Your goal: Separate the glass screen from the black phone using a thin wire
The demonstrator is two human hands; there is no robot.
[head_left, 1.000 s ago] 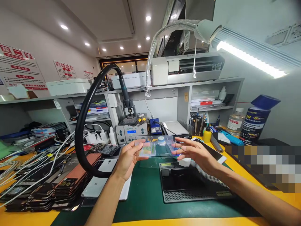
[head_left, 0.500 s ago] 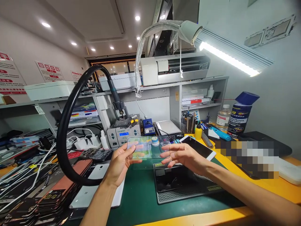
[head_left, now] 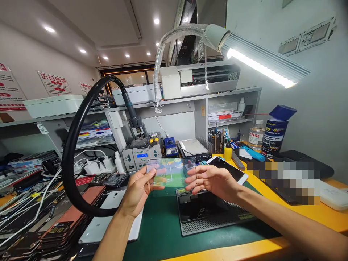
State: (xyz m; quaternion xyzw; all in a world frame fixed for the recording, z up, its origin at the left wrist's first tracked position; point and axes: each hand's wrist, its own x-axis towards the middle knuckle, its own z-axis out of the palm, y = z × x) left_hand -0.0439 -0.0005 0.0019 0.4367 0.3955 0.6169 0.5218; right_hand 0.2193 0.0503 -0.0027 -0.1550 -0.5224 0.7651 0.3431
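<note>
My left hand point(head_left: 138, 186) pinches the left end of a clear phone screen protector point(head_left: 174, 175) with a thin dark border, thumb in front and fingers behind. It is raised above the green mat point(head_left: 159, 224), and colored reflections lie across it. At its right end is my right hand point(head_left: 210, 181), fingers spread and partly behind the edge; I cannot tell whether they touch it. Below, a black phone point(head_left: 202, 208) lies on a grey perforated pad point(head_left: 190, 230).
A black hose point(head_left: 65, 163) loops on the left by stacked phone parts point(head_left: 58, 226) and a white phone point(head_left: 102, 217). A grey soldering station point(head_left: 143, 156) stands behind. To the right are a white-framed phone point(head_left: 228, 168), a yellow bottle point(head_left: 227, 152) and a spray can point(head_left: 274, 136). A lit lamp point(head_left: 261, 67) hangs above.
The screen protector has tilted slightly and its reflections look greener and paler. My hands keep nearly the same pose. The whole view has shifted a little.
</note>
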